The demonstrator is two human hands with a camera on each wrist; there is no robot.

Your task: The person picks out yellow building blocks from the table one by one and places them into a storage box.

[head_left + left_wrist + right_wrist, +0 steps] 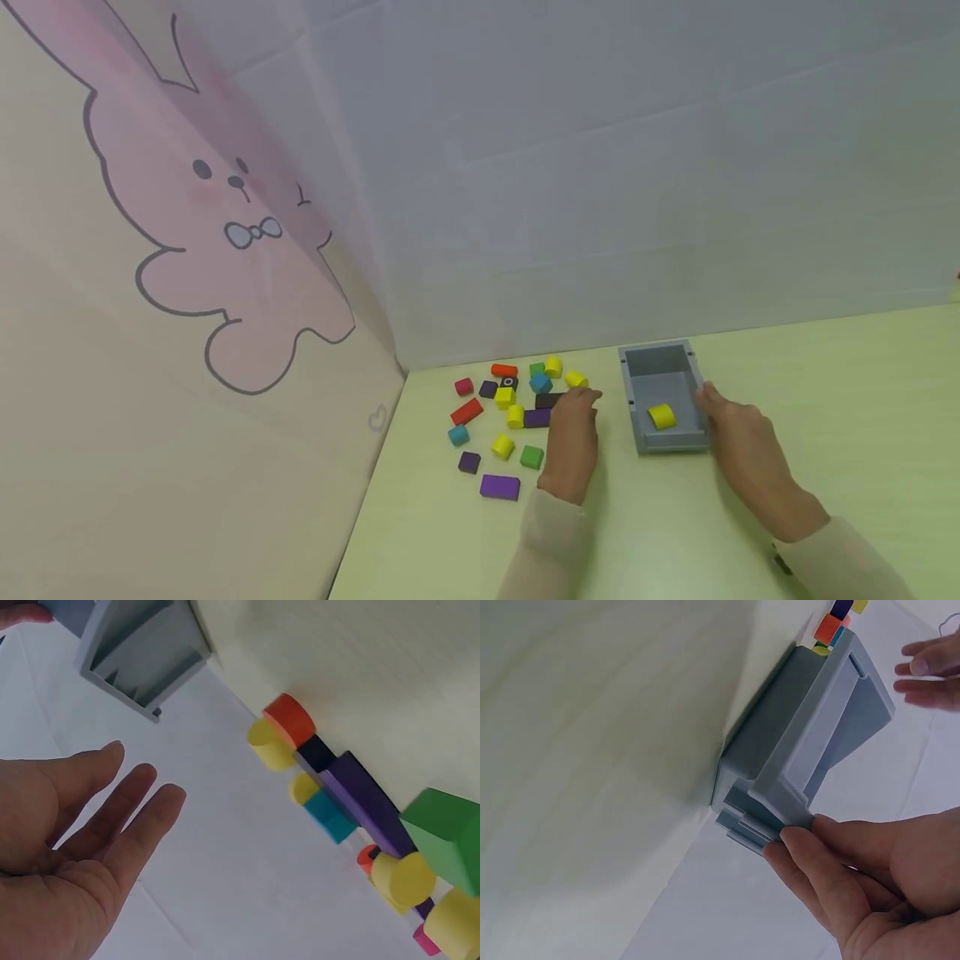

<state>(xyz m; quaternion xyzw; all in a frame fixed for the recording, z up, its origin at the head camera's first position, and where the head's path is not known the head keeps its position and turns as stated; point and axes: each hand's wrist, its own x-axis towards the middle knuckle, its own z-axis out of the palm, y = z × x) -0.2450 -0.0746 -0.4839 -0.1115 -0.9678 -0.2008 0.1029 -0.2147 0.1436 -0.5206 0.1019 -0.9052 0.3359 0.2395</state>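
Observation:
A grey plastic box (665,442) stands on the table, with one yellow cylinder block (662,416) lying inside. My right hand (750,454) pinches the box's right wall between thumb and fingers; the right wrist view shows the fingertips (799,834) at its edge. My left hand (573,437) is left of the box, above the right side of a scatter of wooden blocks. Its fingers are loosely extended with nothing between them, as the left wrist view shows. In the head view it partly covers a black block (549,401) and a dark purple block (537,418).
Several loose blocks lie left of my left hand, among them a purple block (500,487), a green block (532,457), a red block (467,412) and a blue block (458,435). A pale wall cloth (637,208) borders the table's back; a rabbit-print cloth (247,333) hangs at the left.

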